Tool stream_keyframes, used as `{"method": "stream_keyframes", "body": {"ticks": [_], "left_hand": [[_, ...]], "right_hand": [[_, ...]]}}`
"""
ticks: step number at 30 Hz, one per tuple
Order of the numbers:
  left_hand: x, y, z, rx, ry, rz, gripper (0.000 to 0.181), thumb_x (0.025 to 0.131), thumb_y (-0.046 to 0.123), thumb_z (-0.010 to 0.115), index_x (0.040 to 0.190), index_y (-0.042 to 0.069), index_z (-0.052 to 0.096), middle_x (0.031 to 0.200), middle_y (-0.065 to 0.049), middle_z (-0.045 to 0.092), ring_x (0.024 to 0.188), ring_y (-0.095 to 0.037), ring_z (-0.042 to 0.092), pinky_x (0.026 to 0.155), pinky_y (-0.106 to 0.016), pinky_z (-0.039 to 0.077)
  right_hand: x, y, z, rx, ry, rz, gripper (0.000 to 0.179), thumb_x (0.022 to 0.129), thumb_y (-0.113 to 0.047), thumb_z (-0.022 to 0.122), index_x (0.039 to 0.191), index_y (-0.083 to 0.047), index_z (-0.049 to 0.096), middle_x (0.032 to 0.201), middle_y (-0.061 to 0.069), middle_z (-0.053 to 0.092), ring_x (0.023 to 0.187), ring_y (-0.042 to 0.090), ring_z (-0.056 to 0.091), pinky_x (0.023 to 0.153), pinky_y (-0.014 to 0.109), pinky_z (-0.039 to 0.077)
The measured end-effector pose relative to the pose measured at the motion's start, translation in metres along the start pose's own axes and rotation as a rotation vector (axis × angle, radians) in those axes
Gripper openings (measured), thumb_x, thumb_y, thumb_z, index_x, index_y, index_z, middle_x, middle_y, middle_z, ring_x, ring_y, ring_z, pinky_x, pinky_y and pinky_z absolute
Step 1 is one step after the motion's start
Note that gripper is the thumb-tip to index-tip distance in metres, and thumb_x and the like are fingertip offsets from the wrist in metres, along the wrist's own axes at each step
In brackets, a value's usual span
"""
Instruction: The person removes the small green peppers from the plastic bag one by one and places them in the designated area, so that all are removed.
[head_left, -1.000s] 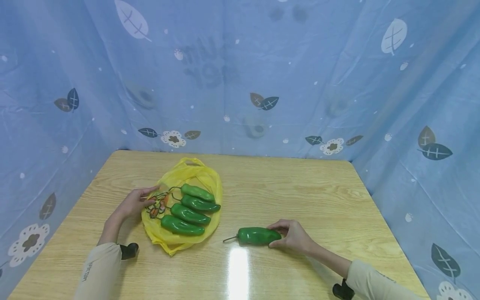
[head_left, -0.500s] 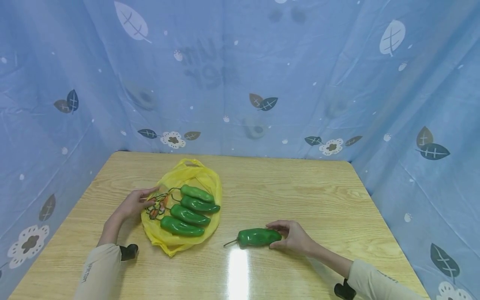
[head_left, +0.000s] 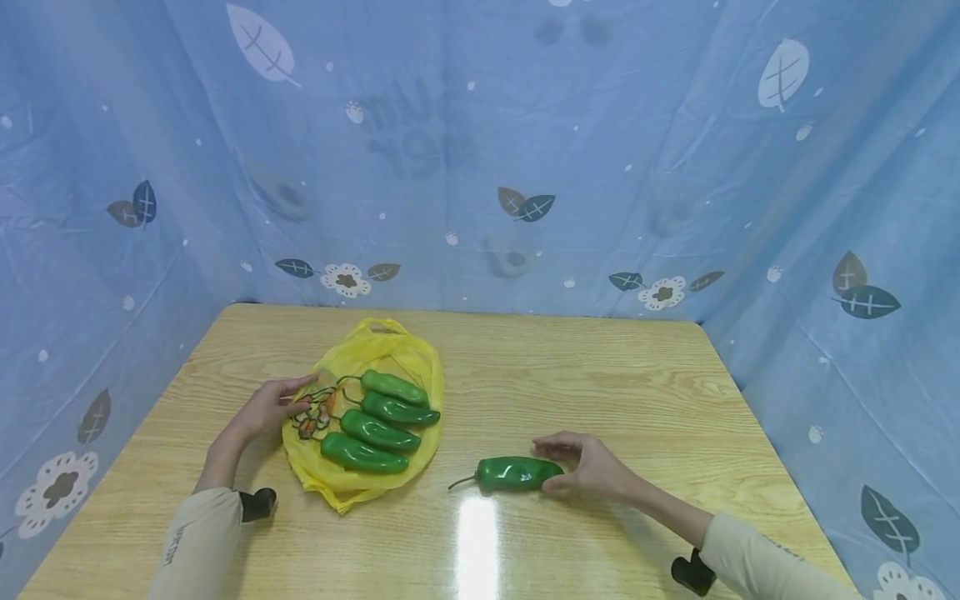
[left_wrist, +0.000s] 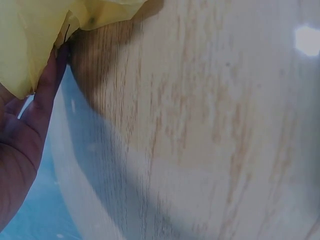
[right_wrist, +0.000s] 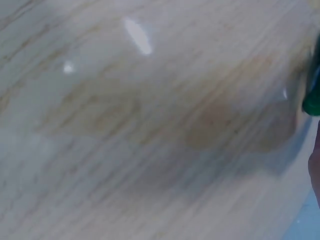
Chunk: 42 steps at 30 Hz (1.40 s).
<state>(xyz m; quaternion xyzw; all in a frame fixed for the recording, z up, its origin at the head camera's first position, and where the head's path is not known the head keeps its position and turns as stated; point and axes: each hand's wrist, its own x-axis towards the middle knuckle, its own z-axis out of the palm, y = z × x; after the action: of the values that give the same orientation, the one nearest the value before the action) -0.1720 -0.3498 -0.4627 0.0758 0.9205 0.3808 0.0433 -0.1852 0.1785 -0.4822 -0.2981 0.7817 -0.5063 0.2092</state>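
Several green peppers (head_left: pixel 380 431) lie in a row on a flattened yellow plastic bag (head_left: pixel 429 360), stems to the left. My left hand (head_left: pixel 264 410) pinches the bag's left edge, over its printed patch; in the left wrist view the fingers (left_wrist: pixel 41 107) hold the yellow film (left_wrist: pixel 30 40). One more green pepper (head_left: pixel 517 473) lies alone on the table, its stem pointing left. Around its right tip, my right hand (head_left: pixel 596 471) has its fingers spread, the upper ones raised off the pepper and the thumb by the tip. The right wrist view catches only the pepper's end (right_wrist: pixel 313 104).
The wooden table (head_left: pixel 600 375) has its back edge along a blue patterned curtain (head_left: pixel 465 150), which also closes off both sides. A bright light reflection (head_left: pixel 477 546) shows near the table's front.
My right hand's fingers have loosened and lifted away from the pepper's tip. The pepper stays about where it was, and my left hand has not moved from the bag.
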Motion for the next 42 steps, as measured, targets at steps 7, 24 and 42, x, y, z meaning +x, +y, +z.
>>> {"method": "stream_keyframes", "body": {"ticks": [7,24,42], "left_hand": [[0.000,0.001,-0.001,-0.010,0.002,0.002,0.049,0.093,0.000,0.059,0.138,-0.010,0.042,0.141,-0.034,0.037,0.125,-0.055,0.037,0.095,-0.058,0.043],[-0.002,0.001,0.000,-0.004,0.006,0.014,0.048,0.094,0.000,0.058,0.138,-0.010,0.043,0.140,-0.036,0.037,0.123,-0.055,0.039,0.094,-0.058,0.044],[-0.001,-0.002,0.001,0.004,0.017,0.018,0.048,0.093,0.000,0.059,0.137,-0.010,0.044,0.139,-0.035,0.039,0.123,-0.054,0.040,0.095,-0.058,0.043]], "right_hand": [[0.003,-0.006,-0.014,0.184,0.052,-0.077,0.039,0.091,-0.004,0.064,0.126,0.011,0.056,0.128,0.031,0.054,0.115,0.035,0.057,0.093,0.026,0.049],[0.017,-0.011,-0.017,0.356,0.177,-0.231,0.037,0.087,0.009,0.063,0.120,0.022,0.052,0.116,0.015,0.067,0.105,0.027,0.065,0.088,0.032,0.052],[0.045,-0.031,-0.002,0.373,0.218,-0.220,0.035,0.088,0.003,0.065,0.119,0.018,0.056,0.116,0.020,0.066,0.107,0.033,0.063,0.090,0.033,0.052]]}}
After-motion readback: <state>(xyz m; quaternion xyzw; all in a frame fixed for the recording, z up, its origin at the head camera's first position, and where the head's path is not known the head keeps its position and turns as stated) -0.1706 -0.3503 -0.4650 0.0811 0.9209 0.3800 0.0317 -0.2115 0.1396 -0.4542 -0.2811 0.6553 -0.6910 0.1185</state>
